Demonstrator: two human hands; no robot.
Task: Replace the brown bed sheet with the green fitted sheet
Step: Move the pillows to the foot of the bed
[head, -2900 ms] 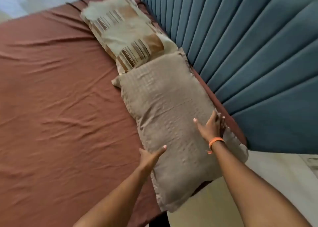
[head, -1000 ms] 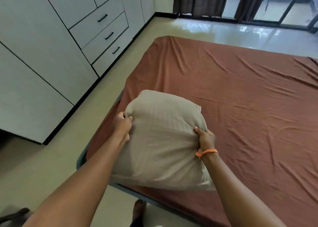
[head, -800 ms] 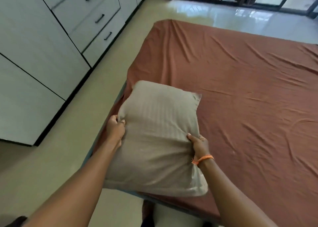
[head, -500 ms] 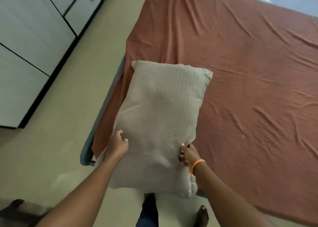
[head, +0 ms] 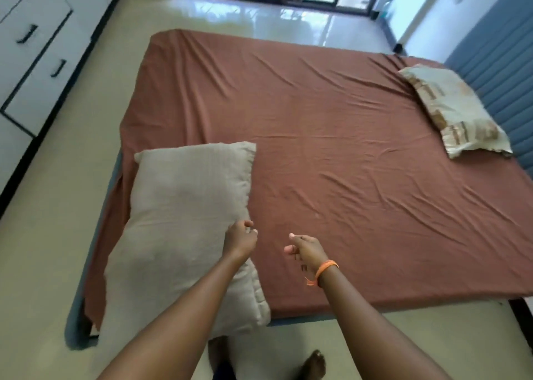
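The brown bed sheet [head: 331,137] covers the whole mattress, wrinkled. A beige pillow [head: 184,229] lies on the bed's near left corner, overhanging the edge. My left hand [head: 240,240] hovers just past the pillow's right side, fingers loosely curled, holding nothing. Over the sheet, my right hand [head: 305,250], with an orange wristband, is also empty, fingers curled and apart. A patterned pillow [head: 452,111] rests at the far right by the headboard. No green sheet is in view.
A blue padded headboard [head: 496,59] runs along the right. White drawers and cupboards [head: 31,48] line the left wall, with a floor strip between them and the bed. Glass doors and dark curtains stand at the far end. My feet [head: 313,365] are at the bed's near edge.
Both hands have let go of the beige pillow, which now lies on the bed's corner. The hands have shifted right, and my view has swung up and right across the bed.
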